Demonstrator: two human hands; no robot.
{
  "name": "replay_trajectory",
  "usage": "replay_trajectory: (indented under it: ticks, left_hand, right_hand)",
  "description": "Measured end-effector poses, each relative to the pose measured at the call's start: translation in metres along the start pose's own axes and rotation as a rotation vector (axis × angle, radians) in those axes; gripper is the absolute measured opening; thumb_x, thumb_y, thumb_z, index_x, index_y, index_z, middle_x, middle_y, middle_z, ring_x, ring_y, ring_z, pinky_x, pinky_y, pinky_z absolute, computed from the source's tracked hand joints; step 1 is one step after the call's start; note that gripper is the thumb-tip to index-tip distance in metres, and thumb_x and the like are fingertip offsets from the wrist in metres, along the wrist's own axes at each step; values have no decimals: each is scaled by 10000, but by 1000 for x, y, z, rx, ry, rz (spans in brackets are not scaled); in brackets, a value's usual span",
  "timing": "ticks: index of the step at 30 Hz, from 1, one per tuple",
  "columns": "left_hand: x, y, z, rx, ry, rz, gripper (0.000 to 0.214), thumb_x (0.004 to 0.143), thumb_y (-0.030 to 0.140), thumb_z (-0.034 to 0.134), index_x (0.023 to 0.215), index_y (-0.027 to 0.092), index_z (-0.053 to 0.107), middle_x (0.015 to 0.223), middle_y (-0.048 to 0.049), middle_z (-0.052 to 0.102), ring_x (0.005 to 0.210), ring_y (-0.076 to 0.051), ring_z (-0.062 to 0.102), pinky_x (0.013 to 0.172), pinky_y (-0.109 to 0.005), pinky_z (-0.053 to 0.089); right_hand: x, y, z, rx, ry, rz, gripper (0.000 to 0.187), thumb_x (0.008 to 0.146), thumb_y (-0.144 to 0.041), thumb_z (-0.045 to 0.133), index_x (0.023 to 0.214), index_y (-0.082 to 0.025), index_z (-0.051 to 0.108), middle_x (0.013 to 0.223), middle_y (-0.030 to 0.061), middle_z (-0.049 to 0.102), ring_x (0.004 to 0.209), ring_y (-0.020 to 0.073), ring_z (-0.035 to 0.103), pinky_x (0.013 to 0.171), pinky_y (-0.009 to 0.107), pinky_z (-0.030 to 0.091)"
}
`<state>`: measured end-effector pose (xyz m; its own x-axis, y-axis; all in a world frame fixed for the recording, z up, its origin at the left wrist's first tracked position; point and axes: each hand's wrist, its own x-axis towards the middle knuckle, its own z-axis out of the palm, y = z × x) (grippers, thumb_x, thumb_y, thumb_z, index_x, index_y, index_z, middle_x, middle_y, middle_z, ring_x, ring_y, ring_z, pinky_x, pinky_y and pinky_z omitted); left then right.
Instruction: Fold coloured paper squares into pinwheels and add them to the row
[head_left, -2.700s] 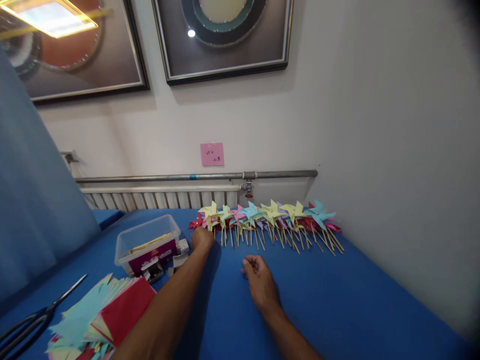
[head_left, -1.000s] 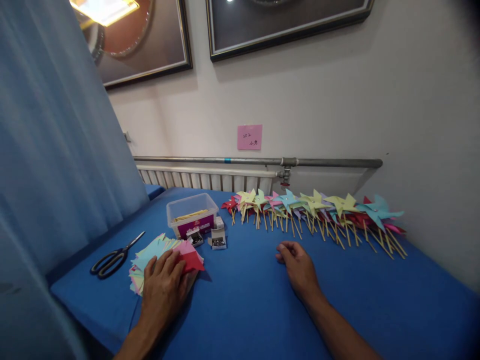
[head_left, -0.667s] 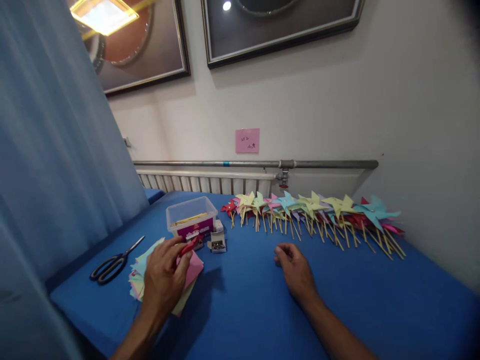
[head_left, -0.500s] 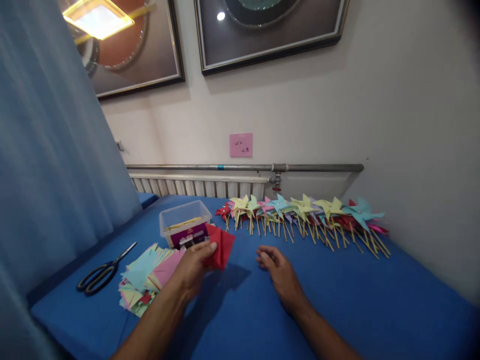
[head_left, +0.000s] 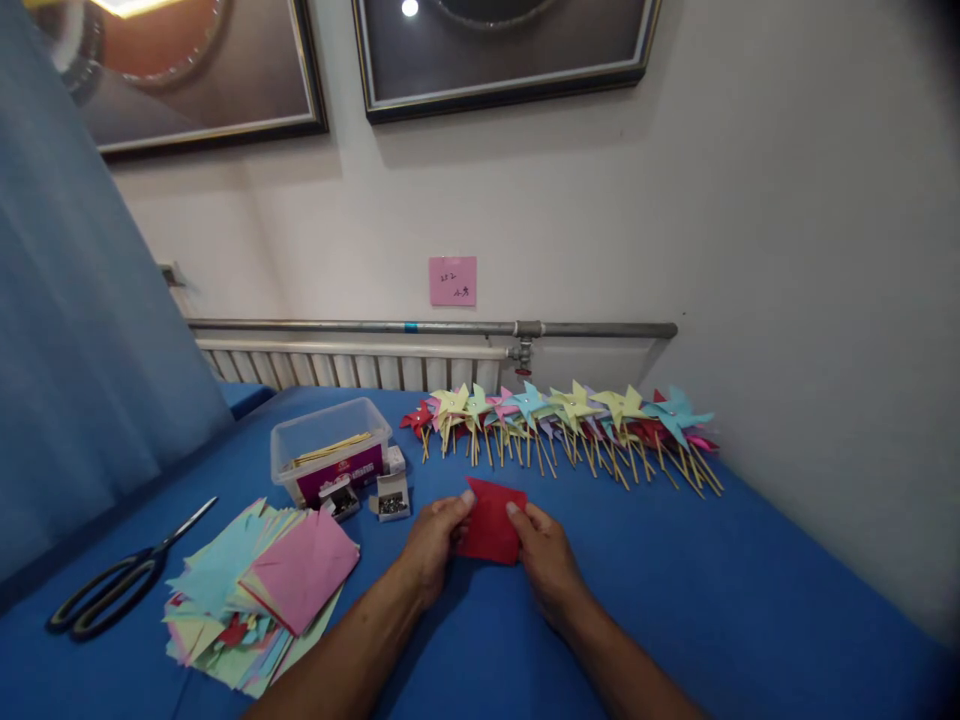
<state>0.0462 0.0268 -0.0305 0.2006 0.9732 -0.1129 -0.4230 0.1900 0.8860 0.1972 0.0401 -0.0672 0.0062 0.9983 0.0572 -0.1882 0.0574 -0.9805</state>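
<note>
Red paper square [head_left: 491, 520] sits low over the blue tabletop [head_left: 675, 600], pinched between the left hand [head_left: 433, 535] and right hand [head_left: 546, 552], fingers clasped on its side edges. Judging by the finished pinwheels [head_left: 570, 420] behind, folding or cutting begins; scissors [head_left: 112, 585] lie far left, beyond the paper stack [head_left: 262, 585]. Open cloth lies right.
</note>
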Motion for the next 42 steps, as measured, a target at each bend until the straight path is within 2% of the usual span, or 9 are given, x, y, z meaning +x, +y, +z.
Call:
replay_trajectory:
  ticks: [2,7,13,17,22,25,30,36,42]
  left_hand:
    - [1,3,-4,-7,22,22,409,690,521,791,711,131,670,686,-62,691,624,-157,605,647,-268,438]
    - [11,0,-7,6,60,14,382,512,350,897,735,121,688,644,-37,688,563,-139,592,632,-269,458]
    - [12,-5,-7,-9,66,23,365,528,322,871,775,103,715,653,-52,704,553,-140,603,638,-280,483]
    - [9,-4,-4,-38,46,15,373,526,328,875,782,103,723,683,-71,719,579,-157,623,650,-293,493]
    - [10,-7,-3,-36,35,22,349,526,332,874,741,111,711,635,-49,693,539,-137,593,626,-280,472]
    - [12,-9,-4,-14,56,14,349,523,326,872,743,112,705,625,-43,685,532,-137,588,603,-273,457]
    - [13,-10,-6,8,87,25,345,524,327,873,725,116,688,597,-27,665,507,-120,562,570,-257,437]
    - [18,-6,-10,98,236,111,349,497,320,882,683,142,645,559,14,629,488,-99,522,531,-229,398]
    - [18,-7,-10,140,271,170,343,509,355,860,662,149,632,555,23,607,492,-97,497,528,-229,382]
  right_hand:
    - [-1,-2,1,30,-10,25,420,761,-595,689,903,-201,720,845,53,770,770,251,701,709,353,539]
    - [-5,-9,5,111,-19,82,427,736,-543,741,979,-193,710,873,63,779,802,272,715,770,403,555]
    - [-12,-26,7,217,-163,99,449,719,-501,791,1021,-179,707,1019,93,772,926,271,714,847,397,547]
    - [-13,-27,6,186,-209,112,452,735,-520,778,1015,-170,722,967,99,778,888,269,718,847,407,542]
    - [-11,-16,5,52,-116,116,473,673,-526,811,966,-162,741,805,76,779,705,256,711,722,397,545]
    - [-10,-13,6,8,-105,108,479,664,-538,804,954,-161,749,766,67,775,668,255,708,685,386,543]
    - [-10,-14,7,18,-101,111,474,669,-544,787,950,-165,748,768,64,781,665,259,718,693,395,558]
    - [-11,-19,9,56,-72,136,436,694,-506,776,974,-173,736,767,73,784,702,283,733,709,413,572]
    - [-13,-23,10,71,-96,127,420,692,-508,779,952,-180,741,768,76,782,758,297,739,724,418,572]
